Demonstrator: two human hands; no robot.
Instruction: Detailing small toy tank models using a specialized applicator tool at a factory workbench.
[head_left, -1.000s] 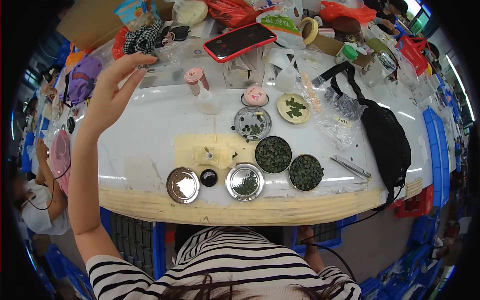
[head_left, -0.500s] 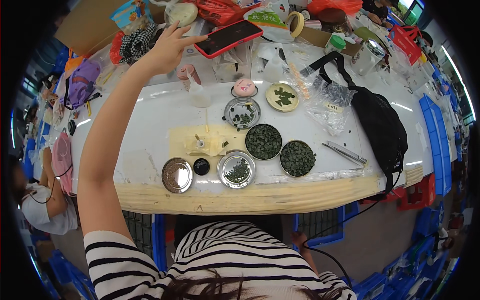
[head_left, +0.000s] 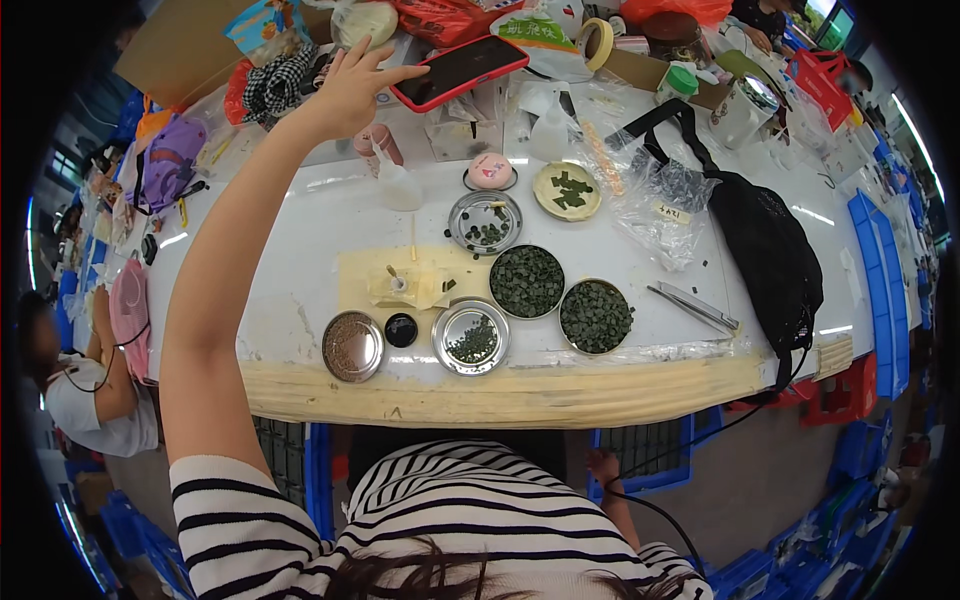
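the left hand [head_left: 352, 95], spread and empty, reaches to the phone [head_left: 462, 72], likely needing a light fingertip; i cannot tell what the right hand [head_left: 603, 465] grips.

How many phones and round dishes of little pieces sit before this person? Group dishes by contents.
Red-cased black-screened phone: 1
Round silver dish of brown grains: 1
Round silver dishes of scattered green pieces: 2
Round thin-rimmed dishes full of dark green pieces: 2
Round cream dish of green strips: 1
Total: 7
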